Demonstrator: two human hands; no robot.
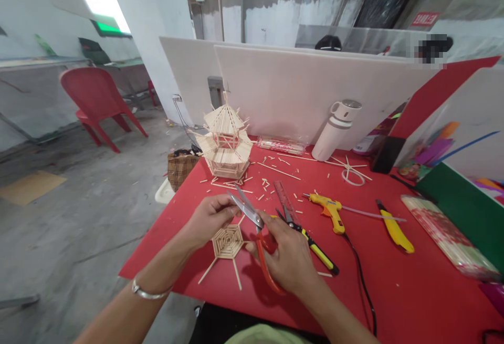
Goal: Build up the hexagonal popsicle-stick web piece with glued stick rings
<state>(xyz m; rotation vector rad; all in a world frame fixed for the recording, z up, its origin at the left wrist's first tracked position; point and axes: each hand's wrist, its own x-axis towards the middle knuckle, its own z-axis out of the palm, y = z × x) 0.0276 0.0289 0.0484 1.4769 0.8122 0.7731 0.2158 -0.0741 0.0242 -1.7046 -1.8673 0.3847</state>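
My right hand (289, 252) grips the red-handled scissors (249, 210), whose blades are parted and point up and left. My left hand (208, 223) is beside the blades, its fingertips pinched together; whatever they hold is too small or hidden to make out. Below both hands a hexagonal web of thin wooden sticks (228, 242) lies on the red tabletop (189, 275), with longer sticks reaching out from its corners. Farther back stands a pagoda model (226, 149) built from the same kind of sticks.
Cut stick pieces lie around a red ruler (286, 199). Black pliers (291, 222), a yellow glue gun (329, 210) with its cord, a yellow utility knife (397, 231) and a bag of sticks (449, 236) lie rightward. A white flask (336, 129) stands before the white partition (275, 92).
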